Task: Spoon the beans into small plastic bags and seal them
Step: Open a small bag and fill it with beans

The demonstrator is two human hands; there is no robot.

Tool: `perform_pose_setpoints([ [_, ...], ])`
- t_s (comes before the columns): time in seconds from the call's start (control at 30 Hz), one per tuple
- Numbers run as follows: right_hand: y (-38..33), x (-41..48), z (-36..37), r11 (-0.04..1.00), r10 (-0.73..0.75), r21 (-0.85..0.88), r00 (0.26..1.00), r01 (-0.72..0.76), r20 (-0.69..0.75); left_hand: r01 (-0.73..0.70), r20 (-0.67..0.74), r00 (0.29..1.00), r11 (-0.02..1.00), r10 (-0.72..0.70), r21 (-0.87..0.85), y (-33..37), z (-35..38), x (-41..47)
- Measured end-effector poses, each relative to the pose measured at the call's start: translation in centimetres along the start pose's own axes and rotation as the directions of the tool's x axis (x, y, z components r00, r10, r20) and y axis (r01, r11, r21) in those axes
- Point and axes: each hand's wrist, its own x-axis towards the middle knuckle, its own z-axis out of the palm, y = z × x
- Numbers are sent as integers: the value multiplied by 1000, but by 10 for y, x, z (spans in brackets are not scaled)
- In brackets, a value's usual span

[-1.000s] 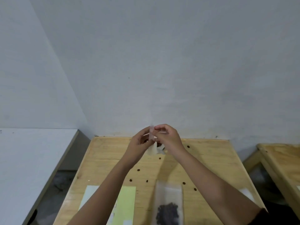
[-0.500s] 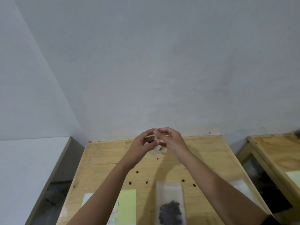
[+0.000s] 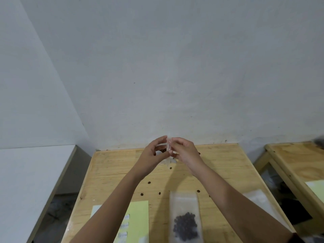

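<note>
Both bare forearms reach forward and converge, hands raised and meeting at the fingertips. The left hand curls with thumb and forefinger pinched toward the right. The right hand mirrors it, knuckles up, fingers bent and pinched closed against the left's.

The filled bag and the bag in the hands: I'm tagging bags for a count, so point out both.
filled bag [image 3: 185, 220], head view, on the dark beans inside it.
held bag [image 3: 168, 146], head view, on the clear strip between the two hands' fingertips.
</note>
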Motion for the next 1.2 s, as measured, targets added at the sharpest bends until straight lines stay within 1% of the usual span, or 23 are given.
perform_pose_setpoints([
  [0.03,0,0,3,994,-29,-104,998,24,-49,-13,-27,1000,999,14,39,-1,2,-1],
  [0.1,0,0,9,936,-131,-343,984,82,-121,-35,-78,996,993,44,111,-1,7,-2],
  [0.13,-2,0,11,906,-177,-409,976,111,-126,-41,-92,994,989,54,140,-1,9,-2],
  [0.17,-4,0,12,890,-205,-436,971,134,-121,-39,-96,994,986,56,163,-1,9,-3],
  [0.27,-7,3,7,882,-225,-442,970,161,-95,-41,-110,992,975,66,216,-2,7,-4],
  [0.33,-5,3,6,871,-236,-463,967,166,-97,-69,-141,983,943,121,325,-4,7,-4],
  [0.43,-3,1,7,866,-261,-467,958,180,-115,-105,-175,960,862,218,495,-6,16,-3],
  [0.5,-2,1,6,870,-250,-464,961,169,-119,-114,-186,951,837,248,534,-5,22,-3],
  [0.63,0,4,-1,846,-246,-508,964,161,-104,-152,-144,944,777,298,611,-4,25,-4],
  [0.77,-4,9,-8,845,-206,-518,975,134,-84,-141,-146,946,773,290,619,0,26,0],
  [0.87,-2,11,-13,786,-214,-600,976,149,-38,-100,-223,930,783,294,614,1,15,7],
  [0.93,1,8,-14,772,-202,-618,979,152,-12,-67,-228,944,813,240,579,3,5,12],
  [1.0,-1,9,-17,784,-203,-604,979,140,-36,-72,-156,970,837,185,543,4,-1,14],
  [1.1,-15,10,-23,848,-128,-524,990,78,-60,-83,-32,994,893,109,442,8,0,9],
  [1.13,-21,10,-25,853,-113,-517,992,71,-52,-98,9,995,909,103,406,10,3,7],
  [1.2,-33,11,-29,826,-112,-558,993,81,-23,-103,87,993,920,75,379,14,9,4],
])
